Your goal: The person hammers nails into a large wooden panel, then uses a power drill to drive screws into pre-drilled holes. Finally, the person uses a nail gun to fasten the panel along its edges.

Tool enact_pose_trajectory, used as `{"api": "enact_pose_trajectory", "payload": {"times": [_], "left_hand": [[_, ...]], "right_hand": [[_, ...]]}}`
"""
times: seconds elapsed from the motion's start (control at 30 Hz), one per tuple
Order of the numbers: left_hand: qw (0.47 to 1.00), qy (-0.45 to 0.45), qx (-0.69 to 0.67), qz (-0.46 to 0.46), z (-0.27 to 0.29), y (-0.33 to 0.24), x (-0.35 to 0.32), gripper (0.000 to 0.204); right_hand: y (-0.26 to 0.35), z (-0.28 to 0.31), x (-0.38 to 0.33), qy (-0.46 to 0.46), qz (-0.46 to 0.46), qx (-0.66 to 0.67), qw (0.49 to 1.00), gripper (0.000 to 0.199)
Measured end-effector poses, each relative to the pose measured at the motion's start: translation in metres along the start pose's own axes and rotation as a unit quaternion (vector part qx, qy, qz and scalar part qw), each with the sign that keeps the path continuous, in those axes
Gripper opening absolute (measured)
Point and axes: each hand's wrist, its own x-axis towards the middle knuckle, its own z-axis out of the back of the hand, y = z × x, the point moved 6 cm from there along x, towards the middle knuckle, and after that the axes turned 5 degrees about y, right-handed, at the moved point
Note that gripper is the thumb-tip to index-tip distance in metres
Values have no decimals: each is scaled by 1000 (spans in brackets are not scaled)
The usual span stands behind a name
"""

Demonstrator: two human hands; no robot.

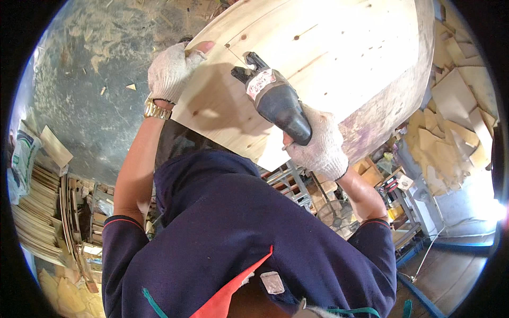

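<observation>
Woodworking workshop: power tool (284, 107), wooden panel (344, 58), stacked boards (35, 214).

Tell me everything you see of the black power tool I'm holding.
The black power tool has a rounded, plastic-looking body, a pink and white label and two dark prongs at its far end. It slants up and left over the pale wood panel; whether it touches the wood is unclear. The gloved right hand grips its near end.
</observation>
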Motion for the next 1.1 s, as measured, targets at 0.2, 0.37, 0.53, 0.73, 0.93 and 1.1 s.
{"api": "enact_pose_trajectory", "payload": {"times": [0.2,0.37,0.53,0.73,0.93,1.1], "left_hand": [[1000,2,19,10,3,-2,-2,75],[1000,-10,-13,-1,4,-2,-3,70],[999,13,-18,-41,1,-3,-5,62],[999,-3,-4,-43,-6,6,-1,61],[995,-16,21,-98,-9,3,-1,51],[996,11,34,-80,-2,-3,-7,38]], "right_hand": [[8,3,2,-38,13,-27,999,20],[9,3,3,-33,11,-14,999,23],[16,3,4,-56,43,-78,994,24],[17,4,7,-32,2,-33,999,23],[21,4,9,-26,-12,-29,999,26],[25,4,12,-19,-7,-27,999,30]]}}
